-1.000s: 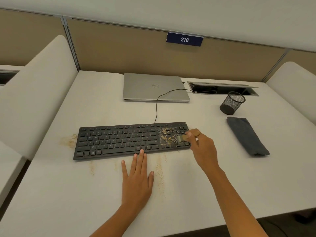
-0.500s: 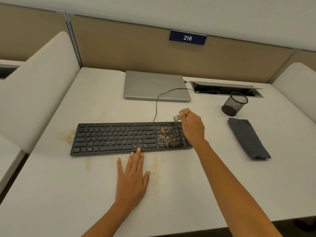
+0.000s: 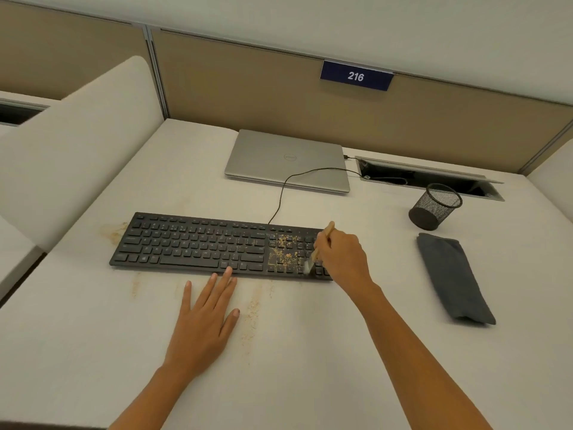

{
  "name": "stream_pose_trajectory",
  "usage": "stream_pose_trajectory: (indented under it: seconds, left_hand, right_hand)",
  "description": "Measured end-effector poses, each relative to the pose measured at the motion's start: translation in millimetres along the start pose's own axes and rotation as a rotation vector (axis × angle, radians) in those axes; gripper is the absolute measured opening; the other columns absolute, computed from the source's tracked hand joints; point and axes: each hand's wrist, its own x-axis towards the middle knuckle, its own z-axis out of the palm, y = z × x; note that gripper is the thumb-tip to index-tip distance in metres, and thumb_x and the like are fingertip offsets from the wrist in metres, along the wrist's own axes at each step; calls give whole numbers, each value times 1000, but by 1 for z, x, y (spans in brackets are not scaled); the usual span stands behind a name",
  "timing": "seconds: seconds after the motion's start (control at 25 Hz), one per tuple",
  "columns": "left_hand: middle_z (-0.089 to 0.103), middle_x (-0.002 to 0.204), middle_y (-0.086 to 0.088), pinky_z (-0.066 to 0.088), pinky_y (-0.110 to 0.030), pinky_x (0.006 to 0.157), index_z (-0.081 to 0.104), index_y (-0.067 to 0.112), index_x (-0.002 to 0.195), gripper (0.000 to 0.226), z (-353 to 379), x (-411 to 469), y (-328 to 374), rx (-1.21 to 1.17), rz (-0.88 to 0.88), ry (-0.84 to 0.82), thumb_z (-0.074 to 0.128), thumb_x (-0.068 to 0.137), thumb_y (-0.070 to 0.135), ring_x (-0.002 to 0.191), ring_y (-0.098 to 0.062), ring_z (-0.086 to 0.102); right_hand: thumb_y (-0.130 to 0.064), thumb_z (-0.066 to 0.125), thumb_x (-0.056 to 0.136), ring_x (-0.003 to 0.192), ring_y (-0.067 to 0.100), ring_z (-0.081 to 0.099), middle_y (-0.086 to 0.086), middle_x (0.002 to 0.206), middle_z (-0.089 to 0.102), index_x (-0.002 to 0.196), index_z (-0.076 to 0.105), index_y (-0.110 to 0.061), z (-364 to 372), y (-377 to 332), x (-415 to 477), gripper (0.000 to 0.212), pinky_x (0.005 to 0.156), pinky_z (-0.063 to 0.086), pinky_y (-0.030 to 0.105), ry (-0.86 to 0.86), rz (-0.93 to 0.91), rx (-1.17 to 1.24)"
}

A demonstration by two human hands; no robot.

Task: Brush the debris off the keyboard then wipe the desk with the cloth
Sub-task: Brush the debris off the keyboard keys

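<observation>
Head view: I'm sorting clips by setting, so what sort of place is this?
Most likely a numbered workstation in an office or library: tan partition panels back the desk, a plate reading 216 hangs on them, and a closed laptop lies beside a cable hatch.

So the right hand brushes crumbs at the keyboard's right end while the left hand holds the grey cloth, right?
No. The head view shows the left hand flat on the desk; the grey cloth lies untouched to the right. The right hand does hold the brush there.
</observation>
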Motion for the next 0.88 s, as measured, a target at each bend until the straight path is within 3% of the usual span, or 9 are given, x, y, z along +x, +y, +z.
stream_pose_trajectory:
  seconds: [0.08,0.24,0.32,0.48,0.68,0.76,0.88]
  left_hand:
    - [19,164,4,4,-49,120,31,17,154,59,-1,1,1,9,-10,-1,24,103,44,150,-16,17]
    - [18,165,6,3,-50,119,30,18,155,58,-1,-2,5,15,-27,-12,23,104,43,150,-15,16]
    - [18,164,7,3,-51,119,30,19,155,57,-1,-2,8,8,-38,-9,24,103,42,150,-14,15]
    - [19,164,7,4,-50,119,33,19,154,56,-4,-3,4,3,-45,-10,24,103,42,150,-15,17]
    - [21,164,7,6,-51,119,36,18,153,57,-4,-1,4,-8,-43,-11,21,104,43,149,-17,20]
    - [20,164,7,7,-52,119,35,18,153,57,-4,0,4,-7,-41,-8,23,103,42,149,-17,20]
    - [20,164,7,7,-52,119,34,18,153,57,-4,-1,6,-15,-41,-9,23,103,42,149,-18,21]
  right_hand:
    - [-34,36,103,61,22,63,8,69,65,84,65,-5,-1,3,-1,45,58,55,37,-15,-5,18]
    - [-33,33,104,51,15,48,-1,55,49,72,56,-9,2,4,-5,46,46,36,28,125,-4,16]
    - [-31,32,104,48,16,45,-2,52,47,67,51,-10,8,1,-13,46,44,32,28,74,-76,35]
    - [-31,38,103,60,12,55,-5,67,60,87,62,-14,14,-2,-20,34,50,37,25,126,-20,192]
    - [-29,38,103,83,10,56,-8,96,62,105,61,-21,21,-10,5,24,66,42,24,135,-91,141]
    - [-29,38,104,84,11,55,-6,98,61,107,61,-19,22,-19,20,26,69,43,25,94,-90,62]
    - [-30,32,105,76,16,60,-3,84,64,96,61,-16,17,-24,17,33,65,49,30,35,-84,-54]
